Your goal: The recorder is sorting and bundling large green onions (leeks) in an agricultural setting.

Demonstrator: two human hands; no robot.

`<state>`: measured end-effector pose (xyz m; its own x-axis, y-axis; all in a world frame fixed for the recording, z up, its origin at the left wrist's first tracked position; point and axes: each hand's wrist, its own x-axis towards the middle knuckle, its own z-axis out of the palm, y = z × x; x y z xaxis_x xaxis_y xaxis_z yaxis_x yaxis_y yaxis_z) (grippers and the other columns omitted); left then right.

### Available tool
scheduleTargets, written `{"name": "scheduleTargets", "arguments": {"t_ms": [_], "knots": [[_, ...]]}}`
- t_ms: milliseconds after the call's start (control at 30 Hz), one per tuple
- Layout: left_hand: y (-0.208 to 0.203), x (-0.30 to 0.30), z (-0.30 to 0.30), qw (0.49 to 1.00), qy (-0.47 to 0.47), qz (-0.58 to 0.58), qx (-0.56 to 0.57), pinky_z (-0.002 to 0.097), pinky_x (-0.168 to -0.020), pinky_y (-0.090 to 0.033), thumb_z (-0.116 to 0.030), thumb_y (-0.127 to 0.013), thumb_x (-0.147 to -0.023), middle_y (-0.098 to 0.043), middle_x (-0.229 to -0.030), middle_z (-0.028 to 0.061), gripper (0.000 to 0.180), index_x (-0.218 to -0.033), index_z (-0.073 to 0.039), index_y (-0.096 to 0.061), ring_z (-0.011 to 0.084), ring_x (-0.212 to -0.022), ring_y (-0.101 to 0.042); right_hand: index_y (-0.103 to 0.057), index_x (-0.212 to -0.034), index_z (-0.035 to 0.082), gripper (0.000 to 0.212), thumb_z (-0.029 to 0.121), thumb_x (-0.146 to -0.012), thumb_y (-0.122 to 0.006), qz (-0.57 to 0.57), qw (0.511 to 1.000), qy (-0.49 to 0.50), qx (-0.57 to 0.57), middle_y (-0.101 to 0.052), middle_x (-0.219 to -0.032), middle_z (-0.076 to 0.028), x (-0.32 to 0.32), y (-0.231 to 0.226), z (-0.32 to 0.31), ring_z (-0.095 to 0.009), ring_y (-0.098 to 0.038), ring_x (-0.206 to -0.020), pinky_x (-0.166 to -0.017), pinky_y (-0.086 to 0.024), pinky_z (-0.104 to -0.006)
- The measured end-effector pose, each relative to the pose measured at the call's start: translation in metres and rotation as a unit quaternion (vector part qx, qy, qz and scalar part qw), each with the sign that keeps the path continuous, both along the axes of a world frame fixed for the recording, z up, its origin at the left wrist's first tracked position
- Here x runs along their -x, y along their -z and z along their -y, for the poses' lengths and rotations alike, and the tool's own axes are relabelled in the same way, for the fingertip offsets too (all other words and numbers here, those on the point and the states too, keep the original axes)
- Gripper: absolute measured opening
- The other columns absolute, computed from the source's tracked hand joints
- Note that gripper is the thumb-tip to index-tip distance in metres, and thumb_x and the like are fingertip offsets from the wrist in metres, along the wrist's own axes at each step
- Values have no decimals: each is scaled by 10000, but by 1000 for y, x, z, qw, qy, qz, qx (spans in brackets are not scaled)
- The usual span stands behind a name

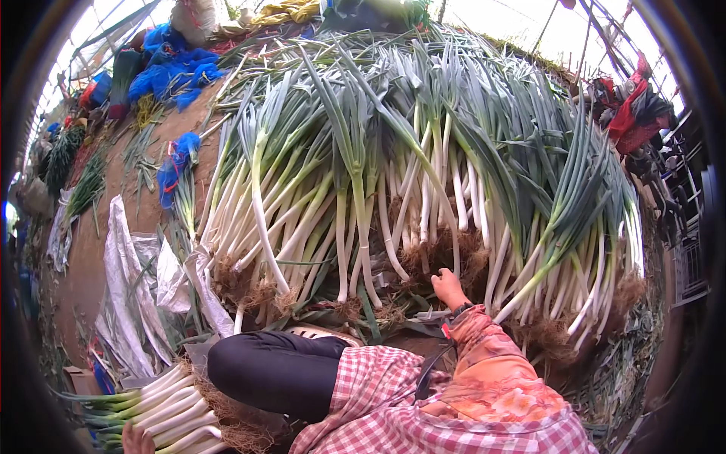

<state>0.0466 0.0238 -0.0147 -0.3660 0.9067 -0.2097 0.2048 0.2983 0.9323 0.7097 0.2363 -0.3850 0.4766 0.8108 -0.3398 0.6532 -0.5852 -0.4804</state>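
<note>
Earth floor (91,265) heaped with leeks (423,174), right hand (448,288) clutching root ends, left hand (136,439) gripping a bundle (162,412).

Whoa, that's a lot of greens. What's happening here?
A person sits in front of a big heap of leeks, long white stalks with green tops and earthy roots. Their right hand reaches into the roots at the foot of the heap. Their left hand, at the lower edge, rests at a smaller bundle of leeks beside their knee. White plastic sheeting lies on the dirt floor to the left, and blue netting farther back.
</note>
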Motion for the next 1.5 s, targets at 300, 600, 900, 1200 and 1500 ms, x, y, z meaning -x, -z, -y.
{"name": "scheduleTargets", "arguments": {"t_ms": [300, 600, 900, 1200, 1500], "knots": [[40, -96, -14, 980, 136, 137, 44, 508, -1027, -381, -395, -423, -977, -323, -1435, 214, 566, -1386, -10, -357, 349, -1281, -408, -471, -1182, -34, 465, 248, -830, -579, 60, 985, 161, 6, -544, -1159, -267, -37, 29, -36, -434, -531, -1071, -912, -438, -482], [67, -145, -33, 973, 187, 123, 56, 469, -998, -399, -400, -397, -987, -374, -1399, 212, 569, -1405, -19, -335, 354, -1230, -461, -531, -1044, -52, 506, 367, -792, -660, 43, 979, 195, -26, -617, -973, -281, -55, 70, -38, -438, -586, -967, -832, -458, -465], [45, -182, -71, 974, 45, 106, 197, 394, -966, -421, -355, -434, -985, -570, -1186, 152, 499, -1309, 25, -434, 265, -1123, -553, -493, -1026, 88, 284, 365, -970, -465, -601, 768, 218, -37, -436, -638, 15, 21, -62, -26, -70, -395, -446, -406, -386, -251], [32, -190, -122, 956, 212, 142, 148, 365, -970, -430, -263, -472, -981, -591, -1137, 145, 404, -1263, 26, -490, 253, -1091, -569, -465, -988, 46, 321, 367, -978, -457, -639, 761, 87, -71, -466, -624, -11, 100, -153, -6, -103, -431, -422, -387, -391, -255], [22, -244, -178, 900, 365, 123, 205, 325, -964, -424, -133, -551, -923, -623, -1117, 141, 352, -1217, 57, -522, 202, -1062, -586, -450, -964, 53, 277, 329, -986, -449, -560, 814, 11, -152, -477, -626, 5, 162, -166, 32, -75, -447, -436, -395, -374, -215]]}}
